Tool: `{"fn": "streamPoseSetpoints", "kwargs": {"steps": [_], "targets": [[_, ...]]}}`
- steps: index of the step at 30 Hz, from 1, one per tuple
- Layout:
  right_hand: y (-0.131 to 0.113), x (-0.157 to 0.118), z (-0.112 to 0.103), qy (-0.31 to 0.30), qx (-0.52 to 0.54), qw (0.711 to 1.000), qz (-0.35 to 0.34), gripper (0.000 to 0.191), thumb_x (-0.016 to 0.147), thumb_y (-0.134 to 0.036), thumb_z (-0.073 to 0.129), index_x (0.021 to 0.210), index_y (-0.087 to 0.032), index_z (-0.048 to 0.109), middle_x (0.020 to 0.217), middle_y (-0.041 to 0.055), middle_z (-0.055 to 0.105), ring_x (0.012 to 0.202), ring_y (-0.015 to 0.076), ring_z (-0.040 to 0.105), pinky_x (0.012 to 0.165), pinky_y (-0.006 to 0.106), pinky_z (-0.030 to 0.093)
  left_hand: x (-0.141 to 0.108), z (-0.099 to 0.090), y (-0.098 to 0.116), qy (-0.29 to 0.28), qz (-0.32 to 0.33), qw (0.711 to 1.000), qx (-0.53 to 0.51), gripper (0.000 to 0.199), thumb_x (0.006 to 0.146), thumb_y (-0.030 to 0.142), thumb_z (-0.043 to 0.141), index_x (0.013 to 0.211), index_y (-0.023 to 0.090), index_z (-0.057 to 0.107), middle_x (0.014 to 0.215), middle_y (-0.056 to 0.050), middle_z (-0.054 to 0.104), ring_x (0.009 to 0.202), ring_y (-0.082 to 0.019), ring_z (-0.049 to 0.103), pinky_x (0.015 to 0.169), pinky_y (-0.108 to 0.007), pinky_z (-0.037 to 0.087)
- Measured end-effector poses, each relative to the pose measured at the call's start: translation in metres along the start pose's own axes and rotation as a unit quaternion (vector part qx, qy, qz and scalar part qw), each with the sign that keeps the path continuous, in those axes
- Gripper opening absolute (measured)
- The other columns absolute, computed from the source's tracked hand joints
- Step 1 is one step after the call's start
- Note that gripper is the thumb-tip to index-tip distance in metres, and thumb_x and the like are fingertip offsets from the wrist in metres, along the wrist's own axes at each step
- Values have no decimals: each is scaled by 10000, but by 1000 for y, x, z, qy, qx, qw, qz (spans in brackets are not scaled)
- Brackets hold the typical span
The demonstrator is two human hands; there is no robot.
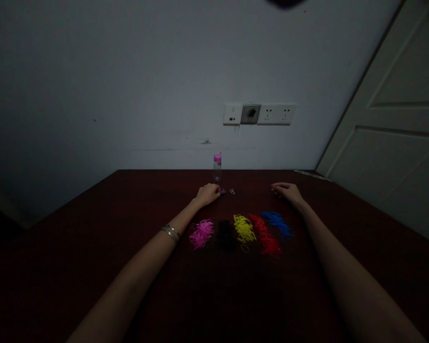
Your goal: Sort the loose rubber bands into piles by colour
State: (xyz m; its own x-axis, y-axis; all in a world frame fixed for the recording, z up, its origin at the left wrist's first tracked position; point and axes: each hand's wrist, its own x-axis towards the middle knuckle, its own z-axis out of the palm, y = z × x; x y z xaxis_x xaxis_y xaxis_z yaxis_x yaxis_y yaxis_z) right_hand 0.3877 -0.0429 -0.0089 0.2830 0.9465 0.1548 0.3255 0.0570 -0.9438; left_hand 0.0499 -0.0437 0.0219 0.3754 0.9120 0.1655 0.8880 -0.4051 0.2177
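Observation:
My left hand [208, 194] rests on the dark red table with its fingers curled, touching or right beside a small bluish-pink piece [223, 191]. A pale small piece [232, 191] lies just right of that. My right hand [287, 191] is further right, its fingers loosely bent and pointing left; whether anything is between them is too dark to tell. Between my forearms are piles of small bands: pink [201, 233], black [226, 233], yellow [245, 228], red [266, 237] and blue [278, 223]. One yellow band [245, 248] lies apart below its pile.
Behind my left hand a clear bottle with a pink cap [217, 167] stands near the wall. Sockets [275, 115] are set in the wall above the table [93, 228]. A thin flat strip [311, 175] lies at the back right edge, near a white door [396, 128].

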Motion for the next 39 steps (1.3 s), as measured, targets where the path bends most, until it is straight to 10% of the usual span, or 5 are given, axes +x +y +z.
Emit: {"fn": "streamPoseSetpoints", "kwargs": {"steps": [11,26,31,39], "targets": [[8,2,4,11,-50,998,-24,211,687,-240,584,828,-115,680,743,88,694,573,124,598,444,183,426,4,-8,6,37,28,997,-55,206,795,313,513,895,220,667,923,-49,672,867,-195,607,703,-257,437],[11,2,4,7,-72,996,-49,207,687,-212,575,834,-115,683,728,72,694,605,137,607,529,209,452,-10,11,135,-36,237,969,-61,303,816,440,477,972,259,663,938,-40,670,867,-193,610,733,-271,450],[15,6,4,-6,-128,990,-56,248,699,-244,552,867,-120,688,768,71,700,662,161,621,595,238,462,-5,14,110,-4,195,977,-82,382,852,463,392,964,227,671,891,-53,681,823,-201,615,696,-281,443],[3,8,15,-35,-242,965,-97,252,689,-245,552,861,-142,705,847,63,706,794,186,633,710,246,450,6,8,2,80,5,981,-178,383,839,390,415,848,135,701,810,-67,680,762,-164,590,675,-228,413]]}}
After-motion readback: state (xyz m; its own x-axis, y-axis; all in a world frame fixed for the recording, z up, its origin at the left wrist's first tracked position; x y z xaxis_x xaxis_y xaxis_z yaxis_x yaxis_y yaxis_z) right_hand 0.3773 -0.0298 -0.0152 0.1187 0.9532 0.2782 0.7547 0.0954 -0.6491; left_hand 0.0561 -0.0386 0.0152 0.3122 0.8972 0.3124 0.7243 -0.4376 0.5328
